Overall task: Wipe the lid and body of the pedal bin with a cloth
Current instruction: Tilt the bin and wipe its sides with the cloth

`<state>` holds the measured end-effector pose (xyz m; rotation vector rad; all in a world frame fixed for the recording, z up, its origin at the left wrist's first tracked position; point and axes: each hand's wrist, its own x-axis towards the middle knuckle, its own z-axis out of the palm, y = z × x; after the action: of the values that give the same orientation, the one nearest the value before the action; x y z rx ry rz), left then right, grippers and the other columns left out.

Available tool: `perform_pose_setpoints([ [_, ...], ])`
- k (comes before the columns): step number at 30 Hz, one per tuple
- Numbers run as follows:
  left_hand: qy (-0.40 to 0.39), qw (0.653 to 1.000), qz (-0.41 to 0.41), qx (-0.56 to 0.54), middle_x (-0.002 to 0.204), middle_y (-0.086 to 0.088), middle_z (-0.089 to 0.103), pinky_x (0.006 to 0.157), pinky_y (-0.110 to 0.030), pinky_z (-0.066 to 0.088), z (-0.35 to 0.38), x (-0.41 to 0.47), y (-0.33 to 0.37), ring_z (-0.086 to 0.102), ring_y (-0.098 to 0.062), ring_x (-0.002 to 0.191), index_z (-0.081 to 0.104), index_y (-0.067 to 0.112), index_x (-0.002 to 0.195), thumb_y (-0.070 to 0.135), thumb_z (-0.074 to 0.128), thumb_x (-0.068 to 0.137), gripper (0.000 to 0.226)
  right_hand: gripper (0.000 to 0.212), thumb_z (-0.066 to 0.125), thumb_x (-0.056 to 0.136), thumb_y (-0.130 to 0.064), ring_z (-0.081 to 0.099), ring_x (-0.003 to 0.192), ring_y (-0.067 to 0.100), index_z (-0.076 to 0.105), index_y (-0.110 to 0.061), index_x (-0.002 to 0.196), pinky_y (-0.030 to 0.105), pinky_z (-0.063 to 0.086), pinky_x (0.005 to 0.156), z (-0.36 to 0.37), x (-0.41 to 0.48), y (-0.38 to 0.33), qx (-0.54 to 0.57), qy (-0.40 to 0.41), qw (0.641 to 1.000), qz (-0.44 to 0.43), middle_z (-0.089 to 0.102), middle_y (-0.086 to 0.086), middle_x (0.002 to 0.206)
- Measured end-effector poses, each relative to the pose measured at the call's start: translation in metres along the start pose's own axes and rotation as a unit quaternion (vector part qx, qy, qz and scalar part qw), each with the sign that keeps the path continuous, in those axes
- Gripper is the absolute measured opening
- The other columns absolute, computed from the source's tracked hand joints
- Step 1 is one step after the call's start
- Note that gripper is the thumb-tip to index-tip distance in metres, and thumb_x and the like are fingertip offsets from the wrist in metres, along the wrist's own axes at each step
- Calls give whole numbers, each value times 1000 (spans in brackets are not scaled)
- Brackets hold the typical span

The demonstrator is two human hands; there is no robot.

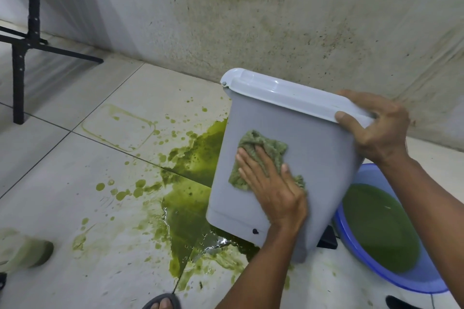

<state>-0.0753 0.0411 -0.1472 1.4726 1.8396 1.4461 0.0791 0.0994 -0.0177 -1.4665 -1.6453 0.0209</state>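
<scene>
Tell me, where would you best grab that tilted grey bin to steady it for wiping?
At the overhanging rim of the lid, right-hand corner, coming from the right. The bin is tilted, and that lip gives fingers an edge to hook. The right hand holds there.

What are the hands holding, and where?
The right hand grips the pedal bin at a top corner, fingers over the lid. The left hand only presses the cloth flat on its side.

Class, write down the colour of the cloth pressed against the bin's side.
The cloth is mossy green against the grey bin; the head view shows it.
</scene>
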Motion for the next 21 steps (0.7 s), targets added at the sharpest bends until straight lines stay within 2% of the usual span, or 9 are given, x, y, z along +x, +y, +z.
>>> perform_pose_setpoints([
  [2, -3, 999, 31, 22, 172, -13, 0, 129, -43, -2, -5, -12, -24, -1, -30, 159, 14, 10, 163, 30, 33, 106, 63, 44, 64, 77, -46, 69, 103, 26, 75, -21, 111, 39, 53, 89, 0, 0, 0, 3, 0, 1000, -1, 72, -2, 109],
  [3, -4, 999, 20, 28, 172, -10, -1, 129, -42, -1, -9, -20, -36, -2, -29, 159, 9, 15, 163, 33, 31, 106, 64, 44, 64, 77, -45, 69, 103, 26, 75, -22, 112, 40, 53, 89, 0, 0, 1, 2, 0, 1000, -1, 72, -3, 109],
  [7, -2, 994, -102, 30, 172, 1, -14, 128, -46, 0, -28, -57, -69, -10, -22, 159, -6, 33, 162, 46, 24, 106, 65, 43, 65, 77, -44, 69, 104, 23, 75, -23, 112, 39, 54, 90, 1, -2, -1, 5, 8, 1000, 0, 67, -13, 107],
  [11, 19, 994, -100, 28, 172, -8, -10, 127, -51, -2, -26, -42, -63, -8, -27, 159, 2, 17, 162, 40, 30, 105, 68, 42, 65, 77, -45, 69, 105, 22, 75, -24, 112, 42, 54, 91, 2, -2, -3, 2, 6, 1000, 2, 68, -14, 108],
  [13, 29, 997, -68, 18, 172, -12, -4, 128, -52, -1, -24, -12, -46, -6, -28, 159, 6, 12, 161, 37, 32, 104, 68, 42, 65, 77, -45, 69, 104, 22, 75, -23, 111, 39, 54, 90, 2, -3, -4, -5, 13, 1000, -4, 69, -14, 109],
  [16, 33, 998, 42, 35, 170, -19, 9, 128, -50, -1, -16, 39, -10, 2, -33, 159, 21, 6, 160, 34, 36, 104, 65, 43, 67, 76, -47, 69, 104, 21, 75, -23, 111, 39, 55, 89, 2, -4, -4, -19, 16, 1000, -15, 72, -10, 110],
  [21, -50, 977, 187, 90, 168, -21, 10, 128, -52, 3, 2, 45, 32, 6, -37, 158, 27, 5, 159, 35, 38, 104, 64, 45, 70, 75, -53, 70, 100, 22, 76, -23, 108, 43, 55, 87, 5, 0, 0, -38, 21, 999, -13, 75, -3, 109],
])
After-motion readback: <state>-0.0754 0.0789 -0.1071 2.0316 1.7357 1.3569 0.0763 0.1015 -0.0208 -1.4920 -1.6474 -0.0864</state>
